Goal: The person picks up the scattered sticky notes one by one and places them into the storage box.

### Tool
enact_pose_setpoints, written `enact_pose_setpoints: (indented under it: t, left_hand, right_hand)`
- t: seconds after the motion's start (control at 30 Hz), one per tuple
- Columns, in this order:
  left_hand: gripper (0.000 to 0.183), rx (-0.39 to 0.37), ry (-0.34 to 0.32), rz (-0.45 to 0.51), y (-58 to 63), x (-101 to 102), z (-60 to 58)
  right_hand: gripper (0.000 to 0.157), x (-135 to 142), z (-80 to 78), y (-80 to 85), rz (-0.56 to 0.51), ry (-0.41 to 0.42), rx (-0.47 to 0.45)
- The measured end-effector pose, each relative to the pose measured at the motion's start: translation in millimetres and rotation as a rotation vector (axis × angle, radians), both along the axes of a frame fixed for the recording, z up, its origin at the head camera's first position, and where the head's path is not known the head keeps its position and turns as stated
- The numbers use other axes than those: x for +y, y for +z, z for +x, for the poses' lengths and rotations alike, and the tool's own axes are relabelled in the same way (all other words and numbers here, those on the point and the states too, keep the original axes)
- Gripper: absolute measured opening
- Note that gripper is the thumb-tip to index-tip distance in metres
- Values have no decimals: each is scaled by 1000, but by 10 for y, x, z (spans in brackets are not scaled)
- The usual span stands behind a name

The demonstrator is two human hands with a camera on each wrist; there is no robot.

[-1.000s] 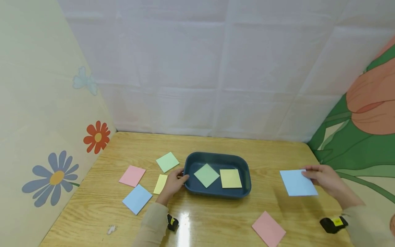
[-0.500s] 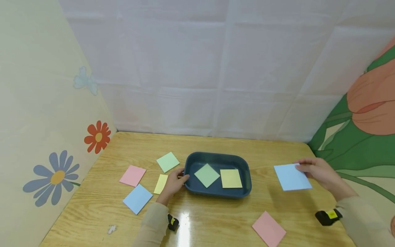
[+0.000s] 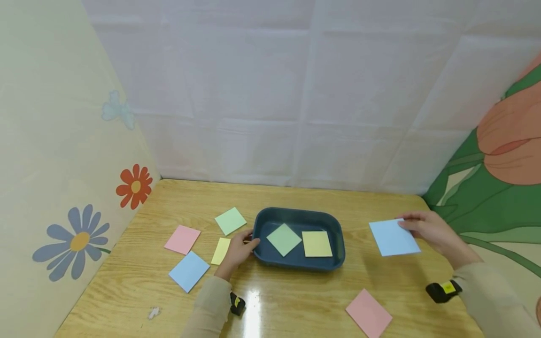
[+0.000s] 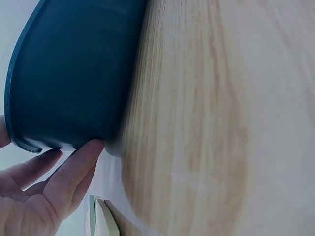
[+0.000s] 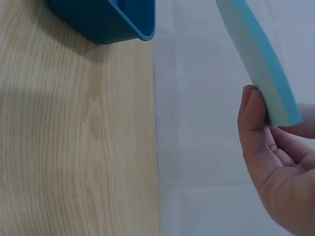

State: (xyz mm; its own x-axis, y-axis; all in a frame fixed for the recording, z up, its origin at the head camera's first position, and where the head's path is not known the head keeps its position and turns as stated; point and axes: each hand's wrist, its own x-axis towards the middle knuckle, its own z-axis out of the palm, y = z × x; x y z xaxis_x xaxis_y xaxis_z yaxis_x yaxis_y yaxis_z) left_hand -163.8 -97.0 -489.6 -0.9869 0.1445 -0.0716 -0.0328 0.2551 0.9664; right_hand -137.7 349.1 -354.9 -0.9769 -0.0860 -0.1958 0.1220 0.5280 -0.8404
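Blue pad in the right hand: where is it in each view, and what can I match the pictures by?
Head: the blue pad is right of the dark tray, held in the right hand.
Left wrist: not in this picture.
Right wrist: upper right, seen nearly edge-on.
Shared landmark: the dark tray, below centre in the head view, upper left in both wrist views.

The left hand (image 3: pixel 239 249) gripped, thumb and fingers parted — the right hand (image 3: pixel 432 231), well apart and aloft, pinched with thumb and fingers.
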Motion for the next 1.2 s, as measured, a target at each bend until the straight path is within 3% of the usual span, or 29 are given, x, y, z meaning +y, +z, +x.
enact_pose_setpoints:
  t: [0.63, 0.9, 1.2]
  left_hand:
    - [39, -3, -2, 3, -6, 7, -16]
    - [39, 19, -6, 1, -2, 5, -10]
    - [39, 2, -11, 9, 10, -3, -4]
  right_hand:
    - [42, -218, -140, 84, -29, 29, 17]
    - [41, -331, -195, 71, -55, 34, -22]
    - [38, -431, -254, 22, -88, 37, 15]
